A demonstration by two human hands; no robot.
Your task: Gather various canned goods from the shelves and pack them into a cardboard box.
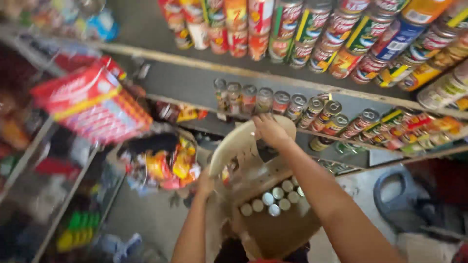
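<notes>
Currently, the right hand point(269, 130) rests palm-down on the curved top edge of the beige plastic chair point(243, 146), fingers spread narrow over the rim, near the centre of the view. The left hand point(204, 184) grips the chair's side at about 7 o'clock from the right hand; its fingers are partly hidden, so the exact closure cannot be told. A cardboard box point(280, 226) sits on the chair seat, at 6 o'clock from the right hand, open at the top. Inside it, a cluster of silver-topped cans point(275, 198) stands upright, touching one another. At 12 o'clock, a row of tins point(273, 100) lines the shelf point(195, 83). At 9 o'clock, red snack packs point(95, 104) show, blurred.
</notes>
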